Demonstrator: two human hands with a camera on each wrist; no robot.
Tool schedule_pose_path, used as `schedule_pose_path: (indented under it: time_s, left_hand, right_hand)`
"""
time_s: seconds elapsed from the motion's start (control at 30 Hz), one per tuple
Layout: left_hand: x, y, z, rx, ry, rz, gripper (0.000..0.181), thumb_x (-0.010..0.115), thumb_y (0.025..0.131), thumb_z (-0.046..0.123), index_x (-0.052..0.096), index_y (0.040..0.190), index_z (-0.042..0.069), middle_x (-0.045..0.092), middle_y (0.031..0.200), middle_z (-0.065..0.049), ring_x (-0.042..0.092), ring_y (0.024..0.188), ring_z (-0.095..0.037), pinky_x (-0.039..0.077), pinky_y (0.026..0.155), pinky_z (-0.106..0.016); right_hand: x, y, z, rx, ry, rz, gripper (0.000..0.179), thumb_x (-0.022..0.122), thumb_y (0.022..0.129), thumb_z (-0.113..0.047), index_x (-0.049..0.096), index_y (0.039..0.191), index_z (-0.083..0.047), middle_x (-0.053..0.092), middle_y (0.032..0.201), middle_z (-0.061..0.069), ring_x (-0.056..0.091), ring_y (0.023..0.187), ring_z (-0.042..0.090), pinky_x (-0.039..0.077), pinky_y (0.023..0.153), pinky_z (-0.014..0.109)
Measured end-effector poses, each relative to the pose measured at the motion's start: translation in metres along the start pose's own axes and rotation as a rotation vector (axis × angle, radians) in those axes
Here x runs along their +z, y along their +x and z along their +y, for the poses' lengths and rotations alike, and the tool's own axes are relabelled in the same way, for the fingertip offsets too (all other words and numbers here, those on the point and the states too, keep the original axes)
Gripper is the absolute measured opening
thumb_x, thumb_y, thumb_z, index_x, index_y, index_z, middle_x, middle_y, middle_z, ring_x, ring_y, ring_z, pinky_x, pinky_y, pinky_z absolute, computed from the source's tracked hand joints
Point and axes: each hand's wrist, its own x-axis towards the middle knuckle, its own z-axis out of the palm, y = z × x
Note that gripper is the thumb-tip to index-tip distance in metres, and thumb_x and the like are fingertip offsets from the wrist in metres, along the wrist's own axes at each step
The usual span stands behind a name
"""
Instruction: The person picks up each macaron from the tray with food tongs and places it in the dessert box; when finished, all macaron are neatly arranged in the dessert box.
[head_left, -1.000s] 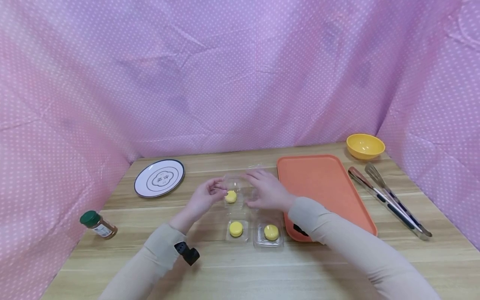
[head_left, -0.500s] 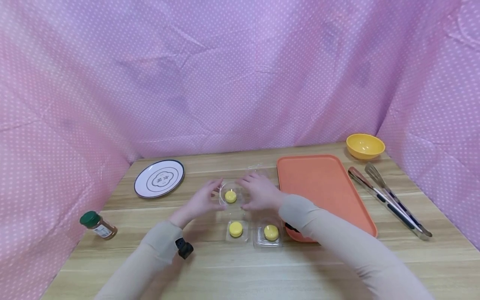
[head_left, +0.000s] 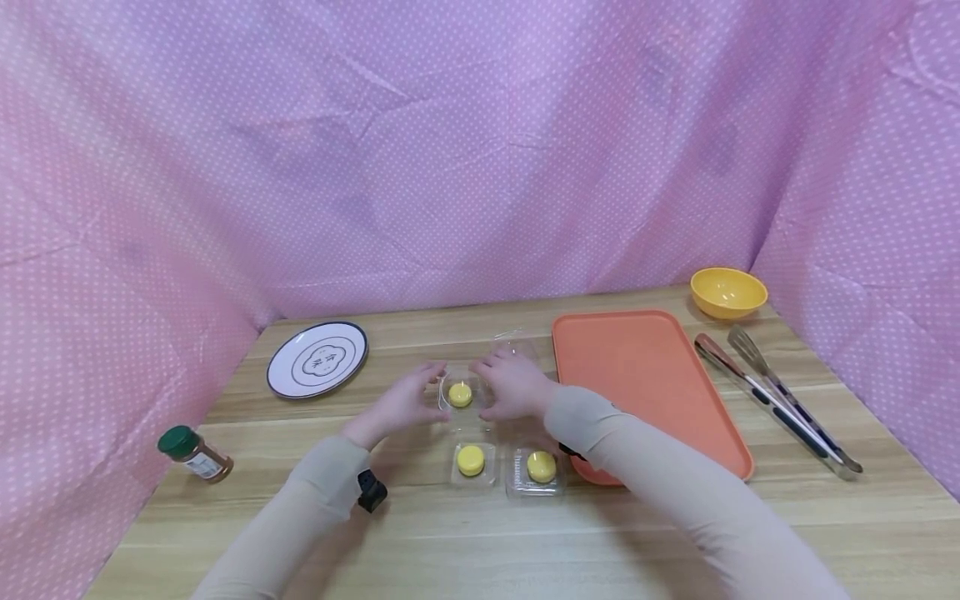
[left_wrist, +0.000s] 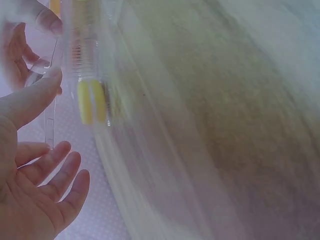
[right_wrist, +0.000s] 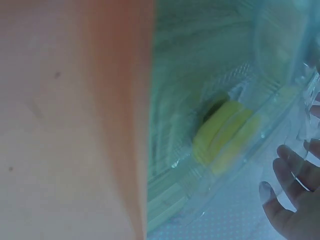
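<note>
My left hand point(head_left: 403, 402) and right hand point(head_left: 517, 386) face each other near the table's middle, gripping opposite edges of a clear plastic lid point(left_wrist: 49, 131). In the left wrist view the left thumb and index finger pinch its edge, the other fingers spread. Part of the right hand point(left_wrist: 24, 42) shows on the lid's far side. Between the hands in the head view a yellow macaron point(head_left: 461, 395) appears, overlapped by the clear plastic. Closer to me, a second macaron point(head_left: 471, 460) and a third macaron point(head_left: 542, 467) sit in small clear square trays.
Another clear plastic piece point(head_left: 514, 340) lies behind the right hand. An orange tray point(head_left: 630, 367) is to the right, past it a yellow bowl point(head_left: 727, 293), tongs point(head_left: 750, 383) and a slotted utensil point(head_left: 787, 392). A plate point(head_left: 318, 360) and a green-capped spice jar point(head_left: 197, 454) stand left.
The right hand has moved slightly left and the left hand's fingers have spread wider around the lid. The lid has turned so its rounded outline shows. The three macarons stay in place.
</note>
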Motion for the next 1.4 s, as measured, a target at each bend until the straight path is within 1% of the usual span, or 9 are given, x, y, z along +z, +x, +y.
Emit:
schedule_pose_path:
  time_s: [0.27, 0.33, 0.43, 0.67, 0.83, 0.97, 1.1, 1.17, 1.4]
  left_hand:
    - [0.003, -0.001, -0.004, 0.028, 0.087, 0.007, 0.081, 0.081, 0.071, 0.014, 0.040, 0.136, -0.011, 0.052, 0.131, -0.026, 0.053, 0.115, -0.039, 0.042, 0.103, -0.050]
    - [0.004, -0.001, -0.005, 0.027, 0.086, 0.006, 0.080, 0.081, 0.071, 0.014, 0.041, 0.136, -0.011, 0.051, 0.132, -0.026, 0.054, 0.114, -0.038, 0.042, 0.102, -0.049]
    - [0.006, -0.001, -0.004, -0.002, 0.080, -0.006, 0.080, 0.081, 0.072, 0.014, 0.040, 0.137, -0.010, 0.049, 0.135, -0.025, 0.055, 0.114, -0.036, 0.043, 0.102, -0.048]
    - [0.008, -0.001, -0.003, -0.068, 0.032, -0.026, 0.080, 0.080, 0.073, 0.015, 0.040, 0.138, -0.007, 0.045, 0.140, -0.022, 0.053, 0.118, -0.034, 0.041, 0.104, -0.046]
    - [0.008, 0.000, -0.002, -0.091, 0.020, -0.030, 0.077, 0.079, 0.074, 0.015, 0.041, 0.138, -0.006, 0.044, 0.141, -0.022, 0.050, 0.122, -0.036, 0.038, 0.107, -0.048]
    - [0.008, 0.001, -0.005, -0.086, 0.001, -0.033, 0.077, 0.079, 0.074, 0.014, 0.041, 0.138, -0.007, 0.043, 0.140, -0.024, 0.045, 0.127, -0.038, 0.033, 0.110, -0.049]
    - [0.008, 0.002, -0.009, -0.059, -0.023, -0.044, 0.078, 0.080, 0.073, 0.013, 0.041, 0.137, -0.009, 0.045, 0.138, -0.026, 0.048, 0.123, -0.038, 0.037, 0.107, -0.049]
    - [0.008, 0.002, -0.011, -0.054, -0.036, -0.043, 0.078, 0.080, 0.073, 0.013, 0.041, 0.137, -0.009, 0.046, 0.137, -0.026, 0.051, 0.120, -0.037, 0.039, 0.105, -0.048]
    - [0.010, 0.004, -0.013, -0.042, -0.056, -0.045, 0.073, 0.080, 0.073, 0.013, 0.046, 0.133, -0.010, 0.050, 0.134, -0.024, 0.058, 0.111, -0.033, 0.046, 0.099, -0.044]
  right_hand:
    - [0.001, 0.003, -0.003, 0.015, -0.004, -0.053, 0.076, 0.076, 0.075, -0.041, 0.047, 0.137, -0.007, 0.053, 0.135, 0.012, 0.040, 0.133, 0.036, 0.030, 0.112, 0.050]
    - [-0.001, 0.004, -0.005, 0.026, -0.019, -0.072, 0.076, 0.075, 0.076, -0.042, 0.047, 0.137, -0.008, 0.054, 0.134, 0.012, 0.041, 0.132, 0.035, 0.032, 0.111, 0.049]
    - [-0.002, 0.004, -0.007, 0.040, -0.020, -0.099, 0.076, 0.074, 0.077, -0.043, 0.047, 0.138, -0.008, 0.055, 0.133, 0.011, 0.043, 0.130, 0.033, 0.036, 0.109, 0.047]
    - [-0.001, 0.004, -0.008, 0.048, -0.002, -0.135, 0.074, 0.072, 0.080, -0.041, 0.044, 0.141, -0.009, 0.053, 0.136, 0.011, 0.044, 0.130, 0.032, 0.036, 0.109, 0.047]
    - [0.002, 0.005, -0.006, 0.049, 0.000, -0.136, 0.073, 0.070, 0.082, -0.041, 0.042, 0.142, -0.009, 0.053, 0.136, 0.011, 0.043, 0.131, 0.031, 0.035, 0.109, 0.046]
    - [0.005, 0.005, -0.005, 0.043, 0.017, -0.130, 0.072, 0.069, 0.083, -0.040, 0.042, 0.142, -0.009, 0.052, 0.138, 0.011, 0.039, 0.134, 0.034, 0.035, 0.109, 0.050]
    - [0.006, 0.004, -0.004, 0.032, 0.041, -0.131, 0.071, 0.069, 0.084, -0.039, 0.042, 0.142, -0.009, 0.053, 0.137, 0.012, 0.044, 0.130, 0.033, 0.038, 0.107, 0.049]
    - [0.006, 0.004, -0.004, 0.032, 0.058, -0.132, 0.071, 0.070, 0.083, -0.038, 0.042, 0.142, -0.009, 0.054, 0.136, 0.011, 0.049, 0.126, 0.030, 0.040, 0.106, 0.046]
    - [0.006, 0.007, -0.002, 0.036, 0.088, -0.137, 0.072, 0.072, 0.082, -0.037, 0.043, 0.142, -0.011, 0.055, 0.135, 0.009, 0.055, 0.120, 0.024, 0.044, 0.103, 0.041]
